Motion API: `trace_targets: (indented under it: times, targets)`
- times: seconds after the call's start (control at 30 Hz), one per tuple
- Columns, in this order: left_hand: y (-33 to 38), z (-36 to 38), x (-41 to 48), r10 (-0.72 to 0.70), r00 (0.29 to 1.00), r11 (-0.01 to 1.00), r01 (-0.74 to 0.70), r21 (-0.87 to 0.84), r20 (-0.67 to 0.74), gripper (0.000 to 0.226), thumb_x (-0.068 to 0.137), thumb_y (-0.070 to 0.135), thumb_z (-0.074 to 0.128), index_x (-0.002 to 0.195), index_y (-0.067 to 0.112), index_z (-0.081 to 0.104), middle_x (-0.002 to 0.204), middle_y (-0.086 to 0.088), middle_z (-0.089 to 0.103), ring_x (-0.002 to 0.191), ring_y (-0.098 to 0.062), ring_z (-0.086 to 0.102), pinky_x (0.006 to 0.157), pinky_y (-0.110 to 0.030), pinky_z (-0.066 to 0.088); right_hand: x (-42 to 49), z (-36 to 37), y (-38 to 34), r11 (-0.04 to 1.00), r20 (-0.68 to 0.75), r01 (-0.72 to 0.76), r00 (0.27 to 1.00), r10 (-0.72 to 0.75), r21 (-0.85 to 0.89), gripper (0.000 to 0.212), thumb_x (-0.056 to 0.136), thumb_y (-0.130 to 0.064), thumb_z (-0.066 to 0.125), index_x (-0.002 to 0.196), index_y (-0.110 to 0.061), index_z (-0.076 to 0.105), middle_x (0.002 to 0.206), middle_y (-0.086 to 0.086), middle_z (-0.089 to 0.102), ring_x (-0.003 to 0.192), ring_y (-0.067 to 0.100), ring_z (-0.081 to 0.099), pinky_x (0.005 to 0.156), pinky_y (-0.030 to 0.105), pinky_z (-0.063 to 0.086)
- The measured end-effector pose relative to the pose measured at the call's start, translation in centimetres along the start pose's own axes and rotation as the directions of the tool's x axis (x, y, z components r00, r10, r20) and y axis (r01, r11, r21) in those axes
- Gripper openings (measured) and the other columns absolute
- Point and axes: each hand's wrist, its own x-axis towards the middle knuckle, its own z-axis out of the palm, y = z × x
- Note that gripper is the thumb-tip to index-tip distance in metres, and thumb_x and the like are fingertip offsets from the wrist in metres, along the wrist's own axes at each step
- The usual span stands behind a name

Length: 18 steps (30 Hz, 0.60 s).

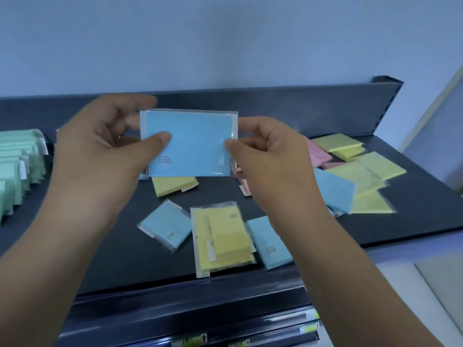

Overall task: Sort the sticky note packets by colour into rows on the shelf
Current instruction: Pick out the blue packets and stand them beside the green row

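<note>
Both hands hold one blue packet point(190, 144) in the air above the shelf point(100, 259), its flat face toward the camera and its long side level. The left hand point(100, 151) pinches the packet's left edge, with the thumb on the front and the other fingers point(140, 101) curled behind the top corner. The right hand point(273, 166) pinches the right edge, thumb tip on the front of the clear wrapper; its other fingers are curled, and their tips are out of sight behind the packet. Both sets of fingers are thus clamped on the blue packet. Small dark print sits near its lower left, too small to read.

The shelf is dark, with a raised back panel point(313, 106) against a pale wall point(225, 41). At the far left stands a green row point(17, 166), its packets overlapping one behind another. Just below the held packet lies a yellow packet point(172, 185), partly hidden by it. Nearer the front edge lie a small blue packet point(166, 227), tilted, and a yellow stack point(223, 239) in clear wrap. A second blue packet point(270, 242) touches the stack's right side. Beyond the right hand, pink packets point(317, 152) show in part. Further right is a loose yellow heap point(370, 171), with a big blue packet point(335, 189) at its left side. Below the shelf front, a rail point(190, 338) carries labels too blurred to read.
</note>
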Motion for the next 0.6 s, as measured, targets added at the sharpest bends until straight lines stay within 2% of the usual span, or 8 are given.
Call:
trace_targets:
  times: [0.1, 0.27, 0.43, 0.5, 0.6]
  targets:
    - [-0.1, 0.0, 0.2, -0.055, 0.996, 0.999, 0.055, -0.004, -0.069, 0.039, 0.087, 0.009, 0.077, 0.121, 0.024, 0.066, 0.088, 0.005, 0.077, 0.073, -0.018, 0.068, 0.058, -0.026, 0.053, 1.4, 0.2, 0.3, 1.0, 0.027, -0.021, 0.999, 0.021, -0.001, 0.014, 0.091, -0.011, 0.072, 0.093, -0.025, 0.074, 0.08, -0.004, 0.078, 0.073, 0.018, 0.074, 0.077, 0.049, 0.063]
    - [-2.1, -2.0, -0.2, -0.232, 0.937, 0.973, 0.217, -0.085, -0.261, 0.02, 0.085, 0.007, 0.078, 0.099, 0.02, 0.07, 0.082, 0.001, 0.075, 0.075, -0.022, 0.072, 0.057, -0.031, 0.054, 3.0, 2.7, 1.5, 0.996, 0.128, 0.007, 0.992, 0.005, -0.094, 0.017, 0.087, -0.012, 0.075, 0.081, -0.027, 0.072, 0.072, -0.01, 0.075, 0.071, 0.016, 0.073, 0.076, 0.049, 0.063]
    - [-3.7, -5.5, -1.0, -0.271, 0.879, 0.962, 0.266, -0.069, -0.392, 0.018, 0.084, 0.011, 0.08, 0.091, 0.027, 0.076, 0.08, 0.012, 0.07, 0.065, -0.007, 0.064, 0.055, -0.023, 0.051, 3.1, 7.3, 2.0, 0.974, 0.194, 0.028, 0.981, 0.017, -0.224, 0.007, 0.086, -0.019, 0.073, 0.083, -0.025, 0.074, 0.079, -0.01, 0.076, 0.078, 0.014, 0.074, 0.079, 0.047, 0.061]
    - [-4.5, -7.4, -1.0, -0.261, 0.871, 0.961, 0.277, -0.022, -0.417, 0.018, 0.084, 0.014, 0.08, 0.093, 0.029, 0.077, 0.082, 0.014, 0.069, 0.069, -0.006, 0.064, 0.06, -0.029, 0.056, 2.8, 9.4, 1.6, 0.957, 0.228, 0.051, 0.974, 0.016, -0.284, 0.004, 0.088, -0.021, 0.071, 0.084, -0.02, 0.073, 0.078, -0.004, 0.075, 0.075, 0.019, 0.073, 0.077, 0.048, 0.061]
    - [-5.4, -10.1, -0.6, -0.249, 0.865, 0.951, 0.303, 0.059, -0.436, 0.018, 0.086, 0.016, 0.077, 0.097, 0.03, 0.077, 0.09, 0.013, 0.072, 0.085, -0.014, 0.069, 0.083, -0.044, 0.061, 2.4, 12.4, 0.8, 0.933, 0.284, 0.081, 0.958, 0.024, -0.351, 0.016, 0.09, -0.024, 0.067, 0.093, -0.009, 0.071, 0.079, 0.006, 0.073, 0.068, 0.023, 0.069, 0.068, 0.043, 0.06]
